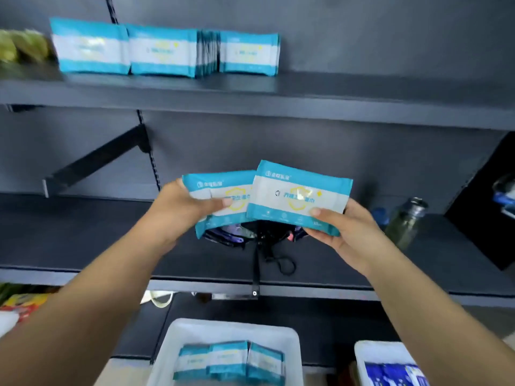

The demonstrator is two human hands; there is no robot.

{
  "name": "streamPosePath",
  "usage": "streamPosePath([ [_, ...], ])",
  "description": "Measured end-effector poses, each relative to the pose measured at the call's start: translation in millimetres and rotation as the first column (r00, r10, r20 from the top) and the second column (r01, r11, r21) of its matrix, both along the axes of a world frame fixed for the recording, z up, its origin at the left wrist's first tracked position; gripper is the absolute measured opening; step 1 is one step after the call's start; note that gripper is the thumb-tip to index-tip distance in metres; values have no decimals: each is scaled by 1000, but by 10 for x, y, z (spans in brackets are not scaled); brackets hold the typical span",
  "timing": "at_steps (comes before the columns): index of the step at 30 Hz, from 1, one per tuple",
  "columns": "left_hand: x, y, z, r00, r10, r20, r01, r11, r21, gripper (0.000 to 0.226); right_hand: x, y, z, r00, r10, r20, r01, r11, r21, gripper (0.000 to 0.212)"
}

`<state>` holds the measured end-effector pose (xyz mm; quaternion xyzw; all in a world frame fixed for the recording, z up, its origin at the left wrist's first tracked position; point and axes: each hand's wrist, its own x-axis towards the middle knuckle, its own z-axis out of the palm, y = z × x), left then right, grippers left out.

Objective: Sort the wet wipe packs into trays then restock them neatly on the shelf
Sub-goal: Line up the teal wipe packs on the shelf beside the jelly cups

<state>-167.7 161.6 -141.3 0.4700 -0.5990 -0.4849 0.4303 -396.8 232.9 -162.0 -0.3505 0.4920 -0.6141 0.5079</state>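
Note:
My left hand (178, 213) grips a teal-and-white wet wipe pack (223, 196) by its left side, thumb across the front. My right hand (348, 232) holds a second matching pack (298, 196) by its lower right corner; this pack overlaps the first one's right edge. Both packs hang in front of the middle shelf. On the upper shelf (306, 90) several identical packs (167, 50) stand upright in a row. Below, a white tray (178, 332) holds three more teal packs (231, 360). A second white tray (370, 349) at the bottom right holds dark blue packs (395, 371).
A black folded item with straps (262, 240) lies on the middle shelf (83, 238) behind my hands. A glass jar (404, 221) and a blue object stand to the right. Green goods (22, 45) sit far left on the upper shelf; colourful packets (25, 302) are at the lower left.

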Motion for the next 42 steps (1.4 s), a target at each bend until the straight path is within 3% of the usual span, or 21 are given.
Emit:
streamPosePath([
  [7, 121, -244, 854, 997, -34, -71, 21, 985, -172, 21, 161, -92, 1013, 957, -191, -218, 155, 973, -172, 23],
  [11, 130, -338, 1226, 1000, -7, -18, 2, 968, -249, 20, 254, -239, 1385, 896, -308, -321, 239, 941, -238, 23],
  [16, 65, -629, 1433, 974, 224, -15, -212, 898, -385, 33, 293, -489, 1653, 899, -340, -277, 277, 930, -243, 23],
  [21, 4, -968, 1442, 864, 502, -28, -452, 751, -481, 51, 199, -922, 1861, 918, -310, -248, 260, 942, -215, 28],
  [25, -88, -1228, 1335, 801, 597, -41, -538, 688, -487, 53, 58, -1463, 1911, 917, -313, -248, 274, 945, -180, 25],
  [30, -190, -1390, 1264, 736, 677, -20, -600, 638, -483, 56, -53, -2290, 1876, 879, -315, -357, 275, 948, -159, 34],
  [33, -181, -1452, 1218, 712, 702, -20, -614, 608, -503, 53, -5, -2807, 1844, 861, -270, -431, 257, 962, -90, 29],
  [38, -181, -1527, 1183, 699, 713, -55, -626, 573, -529, 58, -1, -3333, 1767, 698, -216, -683, 267, 963, -33, 47],
  [42, -167, -1542, 1166, 698, 712, -72, -626, 559, -543, 57, -82, -3509, 1719, 576, -235, -783, 309, 949, -58, 41],
])
